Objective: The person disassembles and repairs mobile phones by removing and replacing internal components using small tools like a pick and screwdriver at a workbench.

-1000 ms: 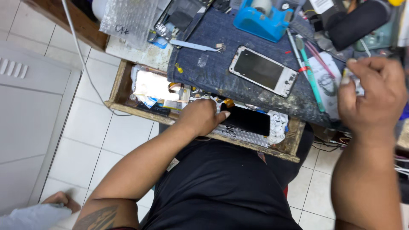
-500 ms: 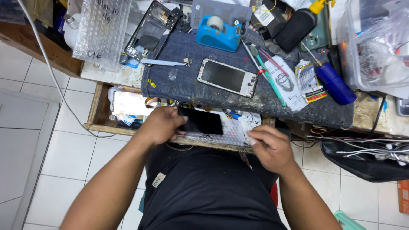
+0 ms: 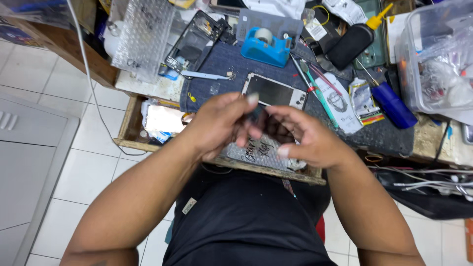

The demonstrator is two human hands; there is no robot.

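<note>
My left hand [image 3: 217, 123] and my right hand [image 3: 305, 138] meet above the open wooden drawer [image 3: 129, 129], in front of my black shirt. Both close their fingers around a dark phone [image 3: 260, 117]; it is blurred and mostly hidden by the fingers. Under the hands a bubble-wrap sheet [image 3: 258, 151] with dark handwriting lies in the drawer. Just beyond my fingers a white-framed phone [image 3: 276, 92] lies face up on the dark blue mat [image 3: 217, 81].
A blue tape dispenser [image 3: 266, 47], an empty phone frame [image 3: 194, 42], a blue-handled screwdriver [image 3: 391, 104] and a black bottle [image 3: 351, 43] crowd the bench. A clear plastic box [image 3: 433, 54] stands at the right. A white cable [image 3: 88, 74] hangs at the left; a black bag [image 3: 428, 194] sits lower right.
My right hand came down from the bench's right side to the drawer. Both hands then lifted the dark phone off the bubble wrap and now hold it between them.
</note>
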